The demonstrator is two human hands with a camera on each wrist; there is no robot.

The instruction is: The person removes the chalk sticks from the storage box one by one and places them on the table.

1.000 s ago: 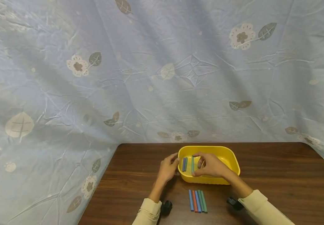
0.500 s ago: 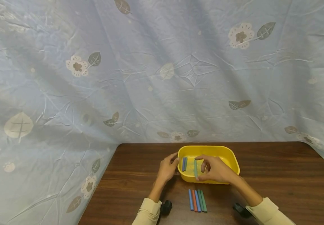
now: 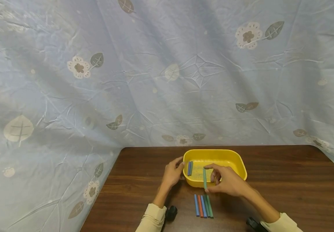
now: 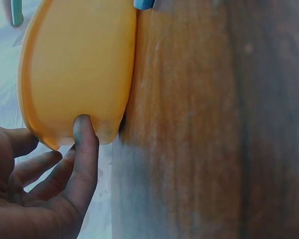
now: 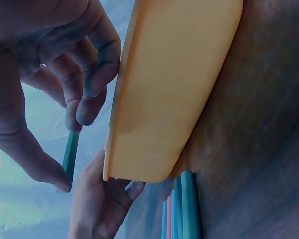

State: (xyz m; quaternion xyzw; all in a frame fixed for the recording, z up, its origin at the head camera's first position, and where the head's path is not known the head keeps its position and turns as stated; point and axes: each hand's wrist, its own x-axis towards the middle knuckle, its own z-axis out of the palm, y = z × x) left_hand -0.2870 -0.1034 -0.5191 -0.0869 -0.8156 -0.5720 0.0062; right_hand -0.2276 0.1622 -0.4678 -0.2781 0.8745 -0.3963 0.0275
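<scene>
A yellow plastic tub (image 3: 194, 183) stands on the table. My left hand (image 3: 171, 174) holds its left end, the thumb (image 4: 84, 130) against the outer wall and the other fingers around the rim. My right hand (image 3: 230, 182) pinches a green chalk stick (image 3: 205, 178) by its two ends, between thumb and fingers, over the tub's near rim. Inside the tub, a purple-blue stick (image 3: 189, 169) and a blue-grey stick (image 3: 191, 168) lie side by side at the left. A row of sticks in front of the tub includes a red one (image 3: 200, 207) and a green one (image 3: 210, 207).
Coloured dust marks the tub's floor. The dark wooden table (image 3: 285, 180) reaches back to a patterned cloth (image 3: 143, 80) hanging behind and on the left. Black wrist cameras show at the left wrist (image 3: 171, 213) and right wrist (image 3: 254, 223).
My right hand has lifted the green chalk stick from inside the tub and brought it nearer and slightly right, over the near rim. The left hand has stayed at the tub's end.
</scene>
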